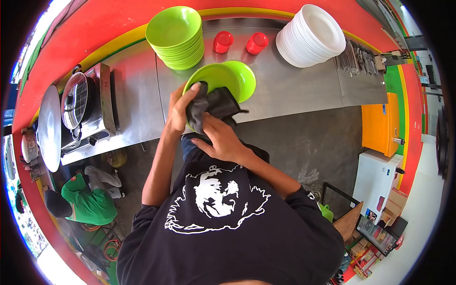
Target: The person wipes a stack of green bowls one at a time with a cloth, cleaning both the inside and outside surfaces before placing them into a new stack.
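My left hand (179, 108) grips a lime-green bowl (212, 75) at its left rim, the thumb over the edge and the bowl tilted toward me. A dark grey cloth (219, 103) is bunched against the inside of the bowl and hangs past its lower right side. The fingers of my right hand (222, 138) press into the cloth and are partly hidden by it. Behind the held bowl, another green bowl (247, 81) shows on the steel counter (294, 90); the held one overlaps it in view.
At the back stand a tall stack of green bowls (176, 35), two red cups (223, 42) and a stack of white plates (308, 38). Cutlery (358, 58) lies at the right end. A stove with a lidded pan (76, 100) is left. A person in green (90, 202) crouches lower left.
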The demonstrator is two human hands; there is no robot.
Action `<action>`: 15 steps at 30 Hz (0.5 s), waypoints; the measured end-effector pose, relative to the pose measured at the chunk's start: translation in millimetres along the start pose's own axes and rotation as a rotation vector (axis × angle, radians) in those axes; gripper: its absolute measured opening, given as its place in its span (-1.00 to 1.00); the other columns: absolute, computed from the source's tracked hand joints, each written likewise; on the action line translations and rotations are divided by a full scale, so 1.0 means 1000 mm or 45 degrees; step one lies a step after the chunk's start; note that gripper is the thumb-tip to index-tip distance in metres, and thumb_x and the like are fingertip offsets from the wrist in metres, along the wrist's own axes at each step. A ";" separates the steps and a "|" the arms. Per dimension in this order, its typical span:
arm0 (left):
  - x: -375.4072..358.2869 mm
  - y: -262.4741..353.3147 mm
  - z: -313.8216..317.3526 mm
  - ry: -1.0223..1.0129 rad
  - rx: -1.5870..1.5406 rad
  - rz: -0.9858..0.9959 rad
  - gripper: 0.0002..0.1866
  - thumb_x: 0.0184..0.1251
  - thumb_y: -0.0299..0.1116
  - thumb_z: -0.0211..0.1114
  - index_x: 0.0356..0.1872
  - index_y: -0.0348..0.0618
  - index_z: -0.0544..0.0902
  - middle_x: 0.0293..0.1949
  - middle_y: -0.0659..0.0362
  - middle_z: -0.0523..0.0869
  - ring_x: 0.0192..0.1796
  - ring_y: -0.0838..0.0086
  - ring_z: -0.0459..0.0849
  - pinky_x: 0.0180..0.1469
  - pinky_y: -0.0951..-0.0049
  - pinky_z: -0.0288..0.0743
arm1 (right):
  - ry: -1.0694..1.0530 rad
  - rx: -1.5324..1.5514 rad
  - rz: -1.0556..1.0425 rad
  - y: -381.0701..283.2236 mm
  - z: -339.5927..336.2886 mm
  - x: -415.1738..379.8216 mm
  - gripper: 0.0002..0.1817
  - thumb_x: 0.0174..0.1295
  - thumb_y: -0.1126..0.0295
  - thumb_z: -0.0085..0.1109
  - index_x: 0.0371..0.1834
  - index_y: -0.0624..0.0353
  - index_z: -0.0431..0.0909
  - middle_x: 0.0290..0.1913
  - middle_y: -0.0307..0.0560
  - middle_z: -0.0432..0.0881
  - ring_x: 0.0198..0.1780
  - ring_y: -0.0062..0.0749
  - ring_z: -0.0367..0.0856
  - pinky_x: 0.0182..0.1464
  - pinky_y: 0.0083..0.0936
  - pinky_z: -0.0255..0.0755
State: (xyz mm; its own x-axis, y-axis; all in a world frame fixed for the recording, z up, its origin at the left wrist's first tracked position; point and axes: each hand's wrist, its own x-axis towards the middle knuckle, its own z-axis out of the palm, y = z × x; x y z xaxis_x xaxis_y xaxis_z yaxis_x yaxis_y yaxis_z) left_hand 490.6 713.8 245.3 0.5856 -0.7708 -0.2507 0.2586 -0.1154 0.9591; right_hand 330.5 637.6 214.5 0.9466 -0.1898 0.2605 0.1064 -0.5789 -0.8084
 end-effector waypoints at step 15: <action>0.003 -0.044 0.041 0.151 -0.179 0.288 -0.26 0.49 -0.08 0.20 0.53 -0.29 0.22 0.34 -0.03 0.49 0.37 0.25 0.46 0.42 0.28 0.29 | 0.158 0.270 0.106 0.020 -0.013 0.011 -0.53 0.11 0.52 0.34 0.13 0.35 0.51 0.16 0.30 0.59 0.16 0.24 0.58 0.16 -0.10 0.52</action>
State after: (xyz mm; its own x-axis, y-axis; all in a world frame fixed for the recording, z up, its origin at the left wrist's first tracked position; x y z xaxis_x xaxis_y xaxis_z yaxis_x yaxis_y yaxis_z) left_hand 449.7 690.7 207.2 0.7242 -0.6874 -0.0538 0.2098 0.1454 0.9669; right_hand 339.4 613.1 207.9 0.9118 -0.3331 0.2402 0.1032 -0.3803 -0.9191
